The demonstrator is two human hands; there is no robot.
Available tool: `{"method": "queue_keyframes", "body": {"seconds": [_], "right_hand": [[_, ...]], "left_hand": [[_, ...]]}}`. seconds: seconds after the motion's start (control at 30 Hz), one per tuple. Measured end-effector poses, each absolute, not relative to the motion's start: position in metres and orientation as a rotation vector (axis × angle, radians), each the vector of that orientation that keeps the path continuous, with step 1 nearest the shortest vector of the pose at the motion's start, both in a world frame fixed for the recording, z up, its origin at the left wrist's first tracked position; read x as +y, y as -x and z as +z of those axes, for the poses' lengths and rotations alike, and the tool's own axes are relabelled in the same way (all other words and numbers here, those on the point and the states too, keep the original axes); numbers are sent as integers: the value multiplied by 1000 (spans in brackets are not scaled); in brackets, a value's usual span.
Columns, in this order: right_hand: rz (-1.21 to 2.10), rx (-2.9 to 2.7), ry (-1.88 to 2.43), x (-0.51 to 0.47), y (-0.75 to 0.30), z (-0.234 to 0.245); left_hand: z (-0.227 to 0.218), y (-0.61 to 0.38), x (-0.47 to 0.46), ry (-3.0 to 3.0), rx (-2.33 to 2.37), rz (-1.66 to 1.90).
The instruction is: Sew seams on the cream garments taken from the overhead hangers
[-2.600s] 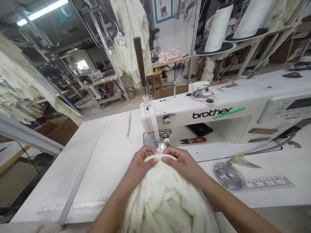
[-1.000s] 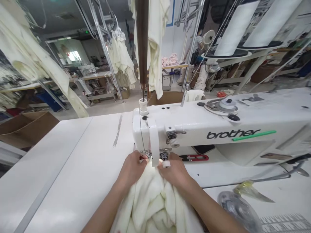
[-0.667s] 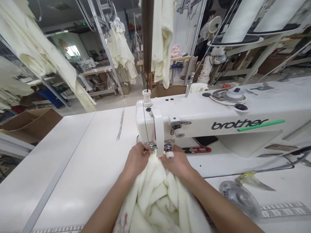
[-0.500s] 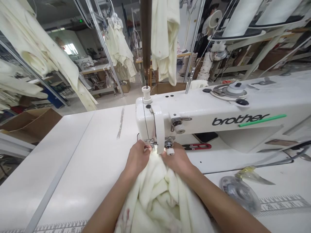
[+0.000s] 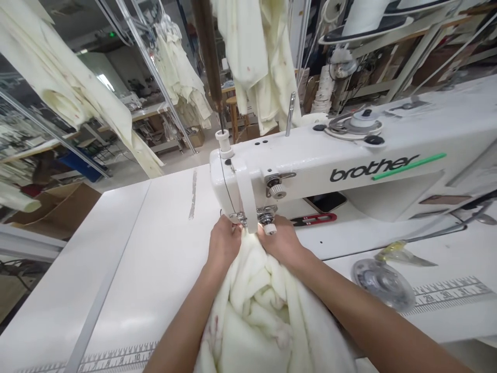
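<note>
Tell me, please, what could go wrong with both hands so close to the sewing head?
1. The left hand and right hand pinch the cream fluffy fabric right at the metal presser foot of the white sewing machine; a fingertip could slip under it.
2. The bunched fabric might snag or feed in crooked.

Table (image 5: 155, 248) w/ sewing mach. (image 5: 310, 160), fabric (image 5: 264, 300), snips (image 5: 314, 219)
</note>
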State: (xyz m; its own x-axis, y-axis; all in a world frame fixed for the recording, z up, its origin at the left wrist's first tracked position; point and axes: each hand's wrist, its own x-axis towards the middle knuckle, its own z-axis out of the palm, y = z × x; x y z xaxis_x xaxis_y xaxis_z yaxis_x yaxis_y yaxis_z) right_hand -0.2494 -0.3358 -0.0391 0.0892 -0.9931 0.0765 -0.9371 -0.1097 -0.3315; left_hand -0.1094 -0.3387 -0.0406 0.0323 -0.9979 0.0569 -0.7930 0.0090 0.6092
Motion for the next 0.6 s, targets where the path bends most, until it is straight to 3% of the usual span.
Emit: {"method": "queue_keyframes", "body": {"seconds": [0.6], "right_hand": [[-613, 2059, 2227, -336, 247, -55]], "left_hand": [[-36, 102, -339, -1734, -1818, -678]]}}
